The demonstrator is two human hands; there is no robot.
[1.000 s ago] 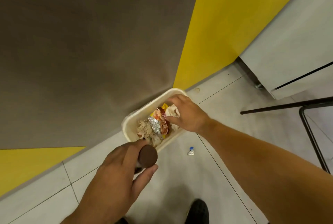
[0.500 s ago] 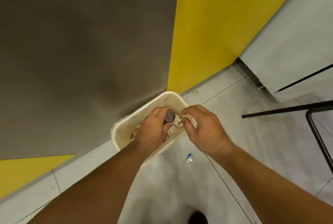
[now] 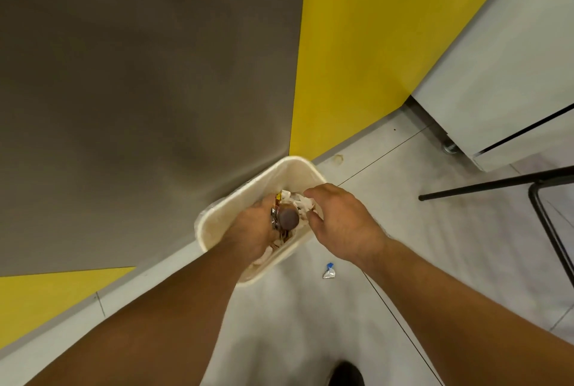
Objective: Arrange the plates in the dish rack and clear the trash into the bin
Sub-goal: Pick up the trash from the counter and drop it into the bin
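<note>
Tiled floor (image 3: 310,329), cream plastic bin (image 3: 295,172): my left hand (image 3: 250,230) grips a brown round-topped item (image 3: 289,219); right hand (image 3: 341,224) hold unclear.

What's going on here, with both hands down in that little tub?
A person is bending over a cream bin and clearing trash into it. Their left hand grips a brown round-topped object just above the crumpled paper and wrappers already inside. The right hand is over the bin with finger and thumb beside a white scrap; whether it pinches the scrap is unclear. One small foil wrapper lies on the floor beside the bin, not yet picked up.
</note>
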